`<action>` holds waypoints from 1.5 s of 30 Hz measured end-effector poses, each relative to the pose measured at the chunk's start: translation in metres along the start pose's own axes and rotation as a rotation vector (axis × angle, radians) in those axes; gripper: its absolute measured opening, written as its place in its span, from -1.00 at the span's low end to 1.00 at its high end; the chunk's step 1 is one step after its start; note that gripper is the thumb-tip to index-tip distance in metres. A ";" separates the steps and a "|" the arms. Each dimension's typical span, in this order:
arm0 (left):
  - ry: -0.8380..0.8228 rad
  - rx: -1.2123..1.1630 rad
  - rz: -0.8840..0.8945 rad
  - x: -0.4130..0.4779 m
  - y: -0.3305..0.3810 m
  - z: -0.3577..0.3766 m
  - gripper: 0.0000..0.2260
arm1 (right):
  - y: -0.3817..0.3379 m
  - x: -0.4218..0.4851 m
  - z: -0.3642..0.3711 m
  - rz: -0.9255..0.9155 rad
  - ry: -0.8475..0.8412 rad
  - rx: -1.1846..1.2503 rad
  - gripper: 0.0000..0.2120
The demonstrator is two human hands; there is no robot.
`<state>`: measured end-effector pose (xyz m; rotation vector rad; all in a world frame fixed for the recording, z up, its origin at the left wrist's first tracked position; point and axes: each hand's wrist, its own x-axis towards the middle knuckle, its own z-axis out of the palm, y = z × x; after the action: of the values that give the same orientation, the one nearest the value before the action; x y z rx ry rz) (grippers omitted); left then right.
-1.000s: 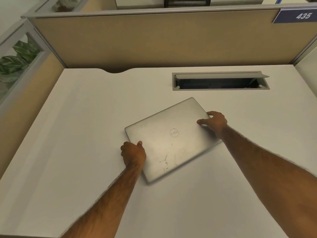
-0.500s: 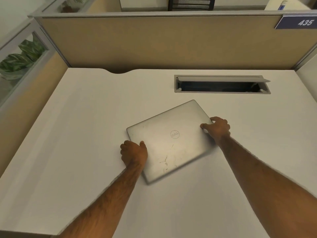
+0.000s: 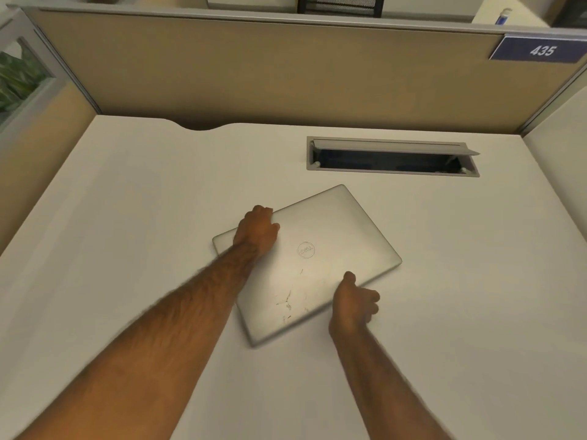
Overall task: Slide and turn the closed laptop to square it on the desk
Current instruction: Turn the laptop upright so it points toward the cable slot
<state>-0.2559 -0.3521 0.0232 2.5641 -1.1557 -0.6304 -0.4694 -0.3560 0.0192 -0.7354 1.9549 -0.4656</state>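
Both hands shifted since a second ago: left hand (image 3: 258, 231) up from the near-left edge to the far-left edge of the laptop (image 3: 320, 258), right hand (image 3: 354, 301) down from the far-right corner to the near-right edge. Laptop itself hardly turned; still lying flat and closed on the table (image 3: 127, 217), skewed, its far corner aimed toward the cable tray (image 3: 393, 157) beyond the left hand.

Left hand curled, fingers hooked over the far edge, knuckles resting on the lid. Right hand loosely cupped, thumb up on the lid, fingers apart and just past the near edge; whether pressing firmly, cannot tell.

Step in hand, by judgement: turning clockwise about the middle. To do well: pull with the left, push with the right, equal and opposite, keeping the base flat on the table rather than lifting a corner. Slow near the end, sighting the long edge against the cable tray's rim. Light downward pressure only, to avoid scraping.
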 end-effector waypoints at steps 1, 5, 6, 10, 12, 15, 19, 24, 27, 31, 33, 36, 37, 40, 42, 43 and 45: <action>-0.018 -0.016 0.015 0.003 0.004 0.000 -0.59 | 0.001 -0.003 0.004 0.012 -0.021 0.009 -0.45; -0.068 -0.056 0.054 0.014 0.014 0.003 -0.52 | -0.003 -0.009 0.014 0.069 -0.072 0.027 -0.48; -0.069 -0.070 0.050 0.016 0.015 0.004 -0.51 | -0.005 -0.010 0.014 0.083 -0.077 0.032 -0.48; -0.061 -0.133 0.008 0.024 0.019 0.004 -0.48 | -0.010 -0.008 0.013 0.115 -0.067 0.070 -0.42; -0.069 -0.162 -0.010 0.027 0.020 0.003 -0.47 | -0.009 -0.005 0.014 0.124 -0.052 0.108 -0.39; -0.089 -0.207 -0.012 0.030 0.019 0.003 -0.48 | -0.004 -0.003 0.015 0.136 -0.033 0.184 -0.41; -0.098 -0.253 0.001 0.031 0.016 0.002 -0.49 | 0.004 0.002 0.013 0.142 -0.046 0.308 -0.53; -0.078 -0.281 0.013 0.030 0.017 -0.003 -0.50 | 0.004 0.000 0.009 0.096 -0.081 0.381 -0.75; -0.044 -0.306 -0.005 0.026 0.016 -0.008 -0.51 | 0.000 0.001 0.007 0.064 -0.100 0.365 -0.67; -0.025 -0.341 -0.038 0.017 0.010 -0.013 -0.51 | -0.011 0.011 0.003 -0.011 -0.107 0.300 -0.71; -0.008 -0.363 -0.056 0.012 0.006 -0.015 -0.49 | -0.019 0.017 0.000 -0.060 -0.111 0.266 -0.70; 0.008 -0.425 -0.094 0.000 0.001 -0.013 -0.47 | -0.033 0.026 -0.004 -0.134 -0.116 0.209 -0.65; 0.015 -0.448 -0.105 -0.005 0.000 -0.012 -0.46 | -0.037 0.029 -0.005 -0.152 -0.125 0.189 -0.63; 0.036 -0.499 -0.136 -0.020 -0.003 -0.008 -0.45 | -0.048 0.035 -0.008 -0.226 -0.146 0.141 -0.56; 0.049 -0.517 -0.152 -0.028 -0.005 -0.003 -0.43 | -0.058 0.035 -0.013 -0.273 -0.152 0.098 -0.57; 0.052 -0.528 -0.165 -0.034 -0.005 -0.002 -0.42 | -0.063 0.032 -0.017 -0.299 -0.157 0.088 -0.61; 0.065 -0.543 -0.192 -0.043 -0.006 0.004 -0.42 | -0.070 0.035 -0.021 -0.335 -0.193 0.080 -0.56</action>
<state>-0.2789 -0.3162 0.0295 2.2128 -0.6094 -0.7721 -0.4792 -0.4310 0.0481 -1.0228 1.6292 -0.6448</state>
